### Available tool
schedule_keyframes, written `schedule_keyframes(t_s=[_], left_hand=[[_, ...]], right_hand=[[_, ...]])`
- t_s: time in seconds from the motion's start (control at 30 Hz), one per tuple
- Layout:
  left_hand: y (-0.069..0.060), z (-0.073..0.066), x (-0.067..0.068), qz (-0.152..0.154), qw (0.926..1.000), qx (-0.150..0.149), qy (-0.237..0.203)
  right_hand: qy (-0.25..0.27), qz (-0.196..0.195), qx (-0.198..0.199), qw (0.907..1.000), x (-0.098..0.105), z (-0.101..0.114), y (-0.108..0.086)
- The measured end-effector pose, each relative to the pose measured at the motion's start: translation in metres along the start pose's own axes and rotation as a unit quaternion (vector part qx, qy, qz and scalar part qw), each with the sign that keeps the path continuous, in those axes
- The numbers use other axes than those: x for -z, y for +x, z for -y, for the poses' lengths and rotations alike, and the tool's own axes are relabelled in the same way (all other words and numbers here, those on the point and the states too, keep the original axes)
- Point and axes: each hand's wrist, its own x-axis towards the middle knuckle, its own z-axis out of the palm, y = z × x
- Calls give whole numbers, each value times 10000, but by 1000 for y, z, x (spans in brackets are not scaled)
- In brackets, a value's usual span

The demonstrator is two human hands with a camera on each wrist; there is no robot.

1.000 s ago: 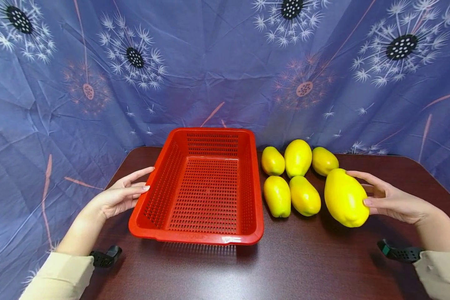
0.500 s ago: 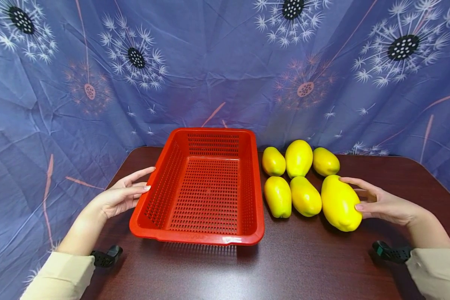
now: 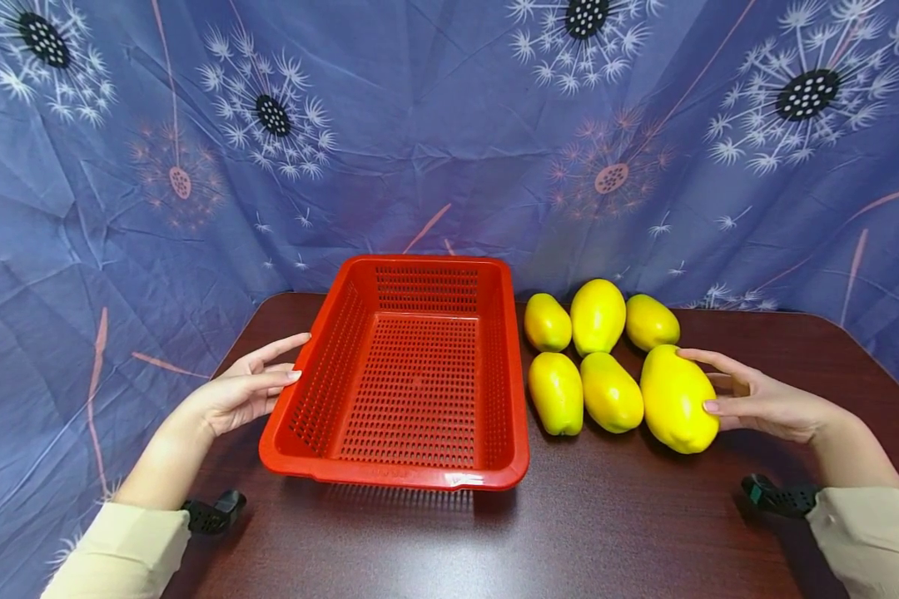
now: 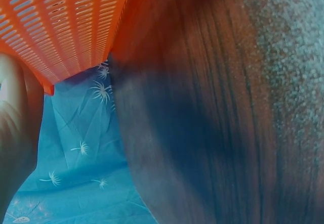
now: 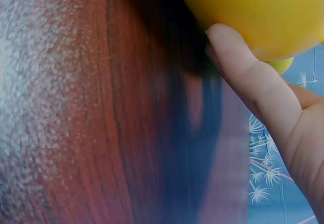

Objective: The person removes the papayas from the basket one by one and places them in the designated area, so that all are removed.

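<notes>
In the head view, my left hand (image 3: 243, 391) holds the left rim of a red plastic basket (image 3: 464, 477), thumb and index fingertips on the rim. The other fingers are partly hidden beside its wall. The basket's perforated wall (image 4: 76, 27) fills the upper left of the left wrist view. At the right, my right hand (image 3: 767, 399) grips a large yellow papaya (image 3: 677, 401) from its right side. Its thumb (image 5: 235, 49) presses the fruit in the right wrist view. The papaya sits right beside a yellow mango (image 3: 610, 393), the last of the front row.
Another mango (image 3: 556, 393) lies nearest the basket in front. Behind stand a small mango (image 3: 547, 323), a bigger yellow papaya (image 3: 598, 316) and a third small mango (image 3: 652, 323). A dark wooden table (image 3: 569, 516) lies beneath, with a blue floral curtain (image 3: 419, 125) behind it.
My right hand has brought the papaya left, up against the front-row mango, then shifted it slightly toward the back. The left hand and basket have stayed in place.
</notes>
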Motion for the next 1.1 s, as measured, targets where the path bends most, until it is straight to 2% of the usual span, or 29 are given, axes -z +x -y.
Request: schedule_keyframes(t_s=[0.27, 0.4, 0.8, 1.1], left_hand=[[0, -2, -3, -391, 9972, -5, 643], [-1, -4, -5, -451, 9954, 18, 846], [-3, -6, -5, -493, 9941, 37, 961], [-4, -5, -4, -399, 9946, -28, 953]], right_hand=[[-84, -145, 20, 9999, 0, 1, 0], [-232, -278, -22, 9993, -1, 1, -1], [-105, -158, 35, 9998, -1, 1, 0], [-303, -262, -35, 9992, 0, -1, -3]])
